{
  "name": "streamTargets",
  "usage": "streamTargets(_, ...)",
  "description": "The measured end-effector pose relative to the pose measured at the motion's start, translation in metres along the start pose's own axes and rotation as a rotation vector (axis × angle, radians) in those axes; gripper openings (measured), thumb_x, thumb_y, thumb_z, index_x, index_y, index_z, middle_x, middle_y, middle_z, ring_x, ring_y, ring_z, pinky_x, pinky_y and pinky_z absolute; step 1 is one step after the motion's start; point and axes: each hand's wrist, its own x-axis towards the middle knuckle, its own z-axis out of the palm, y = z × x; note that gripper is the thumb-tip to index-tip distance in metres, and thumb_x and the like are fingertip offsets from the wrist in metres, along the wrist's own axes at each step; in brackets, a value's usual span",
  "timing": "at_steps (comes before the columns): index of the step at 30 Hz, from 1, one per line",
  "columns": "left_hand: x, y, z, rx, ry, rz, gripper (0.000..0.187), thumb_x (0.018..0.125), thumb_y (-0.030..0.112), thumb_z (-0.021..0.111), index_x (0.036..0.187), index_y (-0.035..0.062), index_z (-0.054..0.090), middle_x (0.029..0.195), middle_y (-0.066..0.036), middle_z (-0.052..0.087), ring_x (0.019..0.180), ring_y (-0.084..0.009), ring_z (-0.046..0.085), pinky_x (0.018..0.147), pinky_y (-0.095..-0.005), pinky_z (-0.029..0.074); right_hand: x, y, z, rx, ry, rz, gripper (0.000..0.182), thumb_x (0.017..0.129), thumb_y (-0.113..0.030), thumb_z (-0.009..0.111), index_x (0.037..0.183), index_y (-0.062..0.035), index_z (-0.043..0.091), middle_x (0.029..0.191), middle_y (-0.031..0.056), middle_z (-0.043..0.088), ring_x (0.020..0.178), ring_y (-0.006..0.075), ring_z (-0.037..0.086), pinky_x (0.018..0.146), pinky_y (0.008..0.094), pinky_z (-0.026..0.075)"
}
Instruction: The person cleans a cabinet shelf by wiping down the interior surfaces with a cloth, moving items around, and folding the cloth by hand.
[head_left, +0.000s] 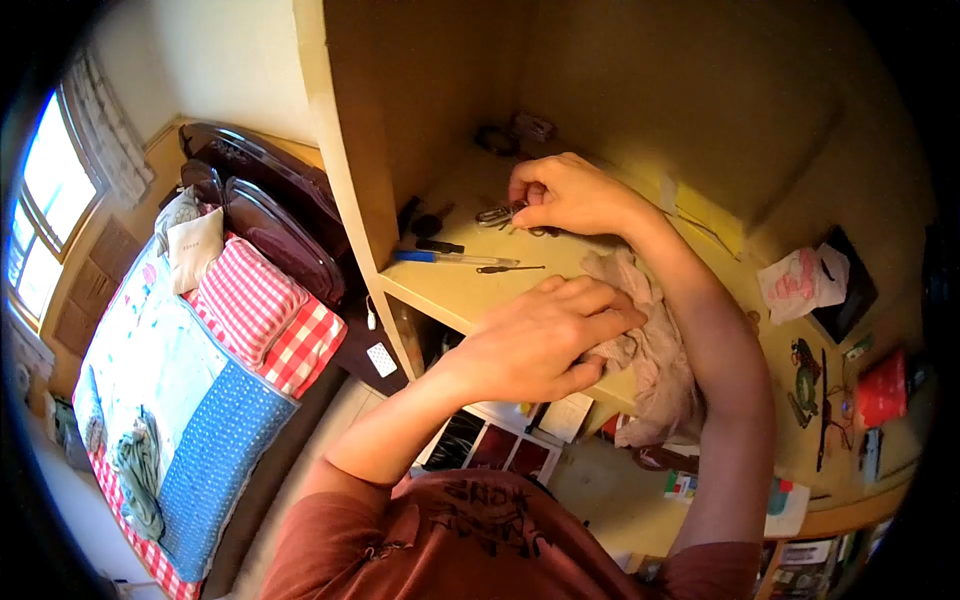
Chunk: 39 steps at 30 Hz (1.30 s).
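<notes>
Pinching small, looped shiny metal items [497,215] at twelve o'clock, the right hand [573,196] closes its fingertips; the left hand [550,335] curls beside crumpled beige cloth [662,375] at four o'clock, grip unclear.

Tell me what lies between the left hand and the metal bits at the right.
A blue-capped pen and a thin dark tool, as the head view shows.

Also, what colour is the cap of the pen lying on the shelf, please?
The pen's cap is blue; the head view shows it.
</notes>
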Motion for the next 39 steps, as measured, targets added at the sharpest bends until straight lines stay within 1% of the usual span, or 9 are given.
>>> streamTargets(3,-0.001,-0.001,0.002,0.030,0.014,0.013,0.058,0.079,0.016,0.063,0.136,0.0081,0.057,0.133,-0.015,0.057,0.125,-0.0328,0.052,0.107,-0.0465,0.040,0.007,0.001,-0.005,0.160,-0.071,0.165,0.034,0.082,-0.024,0.077,0.100,0.0037,0.068,0.080,0.0139,0.069,0.067,0.0214,0.067,0.058,0.0364,0.055)
streamTargets(5,-0.001,-0.002,0.003,0.019,0.018,0.014,0.058,0.079,0.016,0.063,0.136,0.0077,0.057,0.132,-0.015,0.057,0.125,-0.0325,0.052,0.107,-0.0464,0.041,0.020,0.008,-0.007,0.165,-0.033,0.181,0.022,0.086,-0.018,0.073,0.095,0.0007,0.066,0.076,0.0091,0.067,0.057,0.0139,0.063,0.049,0.0294,0.051)
streamTargets(11,-0.002,-0.003,0.003,0.015,0.023,0.024,0.056,0.079,0.015,0.061,0.134,0.0062,0.057,0.130,-0.015,0.058,0.125,-0.0317,0.052,0.104,-0.0457,0.042,0.072,0.032,-0.002,0.145,0.104,0.208,0.019,0.087,-0.019,0.075,0.092,-0.0027,0.066,0.079,0.0077,0.066,0.061,0.0130,0.064,0.053,0.0291,0.053)
streamTargets(14,-0.003,-0.004,0.003,0.009,0.031,0.033,0.055,0.080,0.015,0.062,0.134,0.0055,0.057,0.130,-0.015,0.058,0.124,-0.0315,0.052,0.104,-0.0452,0.041,0.085,0.034,0.005,0.028,0.097,0.216,0.021,0.087,-0.020,0.075,0.094,-0.0024,0.067,0.085,0.0080,0.069,0.068,0.0167,0.066,0.062,0.0326,0.055)
streamTargets(16,-0.003,-0.004,0.003,0.002,0.025,0.031,0.055,0.080,0.016,0.062,0.133,0.0051,0.057,0.130,-0.015,0.058,0.124,-0.0314,0.052,0.104,-0.0449,0.041,0.088,0.033,0.010,-0.168,0.235,0.124,0.027,0.083,-0.021,0.077,0.102,-0.0029,0.070,0.091,0.0098,0.072,0.080,0.0219,0.068,0.075,0.0368,0.056)
streamTargets(20,-0.002,-0.002,0.003,0.017,0.020,0.027,0.055,0.080,0.016,0.062,0.133,0.0049,0.057,0.130,-0.015,0.057,0.125,-0.0308,0.052,0.104,-0.0448,0.041,0.068,0.007,0.014,-0.054,0.406,0.010,0.034,0.078,-0.022,0.078,0.106,-0.0038,0.071,0.097,0.0116,0.073,0.092,0.0248,0.068,0.084,0.0381,0.054)
streamTargets(23,-0.002,-0.002,0.002,0.014,0.001,0.020,0.054,0.080,0.016,0.062,0.133,0.0048,0.057,0.130,-0.015,0.057,0.126,-0.0305,0.052,0.103,-0.0447,0.040,0.061,-0.018,0.022,0.118,0.048,-0.200,0.032,0.076,-0.021,0.079,0.103,-0.0045,0.073,0.102,0.0120,0.074,0.096,0.0223,0.068,0.085,0.0339,0.053)
streamTargets(31,-0.002,-0.001,0.002,0.015,-0.008,0.015,0.054,0.080,0.017,0.062,0.133,0.0039,0.057,0.128,-0.015,0.056,0.124,-0.0308,0.052,0.103,-0.0446,0.041,0.052,-0.008,0.016,0.092,-0.075,-0.178,0.018,0.081,-0.016,0.073,0.091,-0.0032,0.067,0.084,0.0077,0.066,0.082,0.0188,0.061,0.075,0.0334,0.049)
streamTargets(39,-0.001,-0.003,0.003,0.010,0.017,0.029,0.055,0.079,0.016,0.062,0.133,0.0041,0.057,0.127,-0.015,0.057,0.123,-0.0321,0.053,0.103,-0.0451,0.041,0.045,0.011,0.005,0.218,-0.118,-0.112,0.014,0.084,-0.014,0.070,0.095,-0.0052,0.069,0.085,0.0049,0.067,0.084,0.0152,0.060,0.076,0.0306,0.048)
